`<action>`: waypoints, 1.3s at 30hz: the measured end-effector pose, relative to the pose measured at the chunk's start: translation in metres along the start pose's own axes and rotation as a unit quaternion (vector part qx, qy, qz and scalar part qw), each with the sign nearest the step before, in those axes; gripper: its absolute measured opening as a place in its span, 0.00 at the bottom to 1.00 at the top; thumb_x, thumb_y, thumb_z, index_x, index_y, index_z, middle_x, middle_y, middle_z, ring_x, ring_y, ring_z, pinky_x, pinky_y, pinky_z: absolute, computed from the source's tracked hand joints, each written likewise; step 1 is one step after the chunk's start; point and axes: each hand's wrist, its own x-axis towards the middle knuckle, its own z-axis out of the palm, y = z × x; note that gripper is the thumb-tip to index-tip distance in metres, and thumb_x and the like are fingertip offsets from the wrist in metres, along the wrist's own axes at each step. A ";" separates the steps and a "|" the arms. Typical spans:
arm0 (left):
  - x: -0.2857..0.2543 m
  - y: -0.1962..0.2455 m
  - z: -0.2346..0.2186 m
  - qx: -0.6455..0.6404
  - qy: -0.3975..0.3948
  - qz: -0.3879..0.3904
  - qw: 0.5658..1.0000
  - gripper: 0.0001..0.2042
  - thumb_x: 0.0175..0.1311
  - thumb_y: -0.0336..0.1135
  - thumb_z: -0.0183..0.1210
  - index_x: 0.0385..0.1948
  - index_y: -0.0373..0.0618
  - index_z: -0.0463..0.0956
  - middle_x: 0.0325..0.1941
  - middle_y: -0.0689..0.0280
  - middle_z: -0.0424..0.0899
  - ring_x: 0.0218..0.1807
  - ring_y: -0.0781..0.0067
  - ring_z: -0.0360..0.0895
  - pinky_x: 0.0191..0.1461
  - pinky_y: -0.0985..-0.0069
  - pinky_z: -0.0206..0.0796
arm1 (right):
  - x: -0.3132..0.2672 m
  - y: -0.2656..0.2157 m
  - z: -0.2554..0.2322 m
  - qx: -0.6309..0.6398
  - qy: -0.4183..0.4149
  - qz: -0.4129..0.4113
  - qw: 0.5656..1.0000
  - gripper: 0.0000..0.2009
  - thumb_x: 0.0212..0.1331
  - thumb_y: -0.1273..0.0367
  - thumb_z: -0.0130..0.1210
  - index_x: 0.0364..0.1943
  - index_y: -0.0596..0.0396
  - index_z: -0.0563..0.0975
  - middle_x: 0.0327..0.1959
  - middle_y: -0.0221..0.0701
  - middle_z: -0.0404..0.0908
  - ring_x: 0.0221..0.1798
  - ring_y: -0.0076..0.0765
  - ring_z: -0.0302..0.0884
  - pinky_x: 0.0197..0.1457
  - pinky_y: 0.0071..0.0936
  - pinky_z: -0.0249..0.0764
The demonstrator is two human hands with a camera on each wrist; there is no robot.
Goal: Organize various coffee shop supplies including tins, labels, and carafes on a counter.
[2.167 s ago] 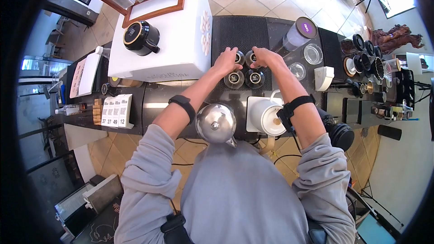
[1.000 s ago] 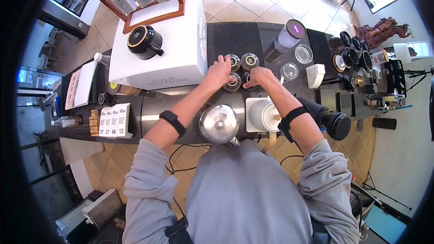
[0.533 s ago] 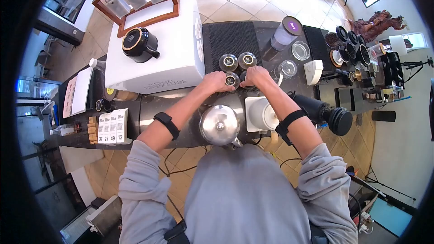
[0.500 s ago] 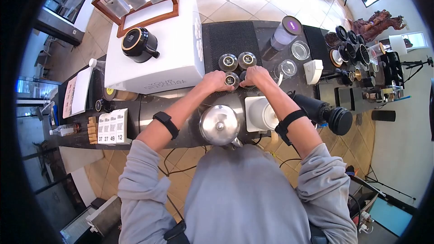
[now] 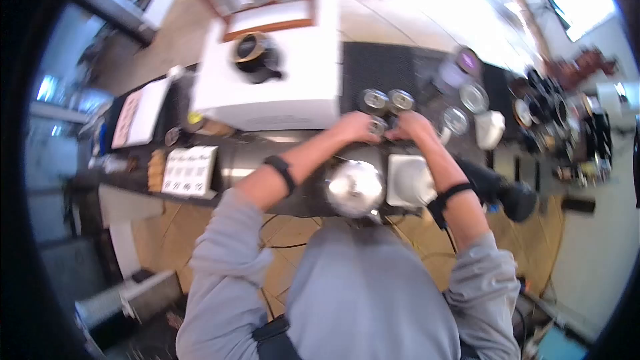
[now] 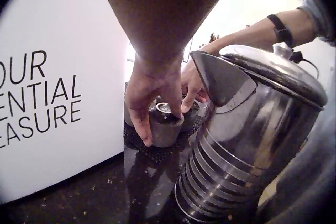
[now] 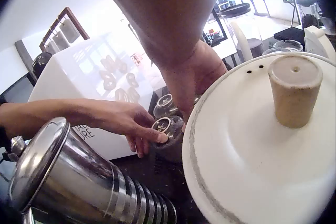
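In the head view my left hand (image 5: 360,127) is at the near-left of a cluster of small upturned glass cups on a black mat (image 5: 373,63). The left wrist view shows its thumb and fingers gripping the sides of one dark glass cup (image 6: 167,128), whose base carries a pale ring mark. My right hand (image 5: 413,127) has its fingers down around the neighbouring cup (image 6: 193,109), mostly hidden behind the hand. Just beyond both hands stand two more upturned cups, a left one (image 5: 375,101) and a right one (image 5: 401,101).
A steel pot (image 5: 355,188) and a white kettle (image 5: 412,180) stand close in front of my forearms. Left is a large white box (image 5: 293,103) bearing a black mug (image 5: 255,59). Right are glass dishes (image 5: 474,98), a purple-lidded canister (image 5: 455,73) and a black grinder-like object (image 5: 493,190).
Both hands came from the far cups to the near pair and now hold them. The head view has swung, shifting the scene right and blurring it.
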 end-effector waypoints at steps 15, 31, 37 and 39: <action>-0.165 0.126 -0.126 -0.231 0.169 0.259 0.923 0.16 0.74 0.43 0.45 0.37 0.38 0.76 0.30 0.59 0.81 0.34 0.68 0.78 0.42 0.70 0.70 | -0.063 -0.047 -0.096 -0.017 0.109 0.000 0.994 0.19 0.59 0.54 0.52 0.33 0.56 0.83 0.31 0.44 0.84 0.38 0.55 0.82 0.40 0.48 0.76; -0.299 0.105 -0.089 -0.384 0.100 0.280 0.874 0.16 0.73 0.37 0.48 0.24 0.38 0.70 0.26 0.59 0.76 0.30 0.70 0.76 0.38 0.73 0.70 | -0.352 -0.101 -0.043 0.308 0.246 -0.048 0.918 0.19 0.65 0.59 0.54 0.22 0.60 0.71 0.19 0.39 0.73 0.24 0.40 0.72 0.32 0.35 0.69; -0.288 0.168 -0.033 -0.385 0.018 0.285 0.878 0.14 0.72 0.35 0.49 0.29 0.34 0.76 0.30 0.60 0.80 0.34 0.72 0.78 0.42 0.76 0.68 | -0.446 -0.054 0.053 0.324 0.163 0.132 0.922 0.15 0.65 0.57 0.52 0.35 0.57 0.76 0.30 0.38 0.80 0.34 0.44 0.78 0.41 0.36 0.73; -0.287 0.182 -0.030 -0.384 -0.001 0.281 0.879 0.13 0.72 0.34 0.49 0.30 0.34 0.76 0.31 0.60 0.80 0.35 0.72 0.78 0.42 0.77 0.68 | -0.470 -0.054 0.069 0.347 0.159 0.170 0.908 0.15 0.65 0.57 0.52 0.38 0.56 0.76 0.32 0.38 0.81 0.36 0.44 0.78 0.42 0.36 0.73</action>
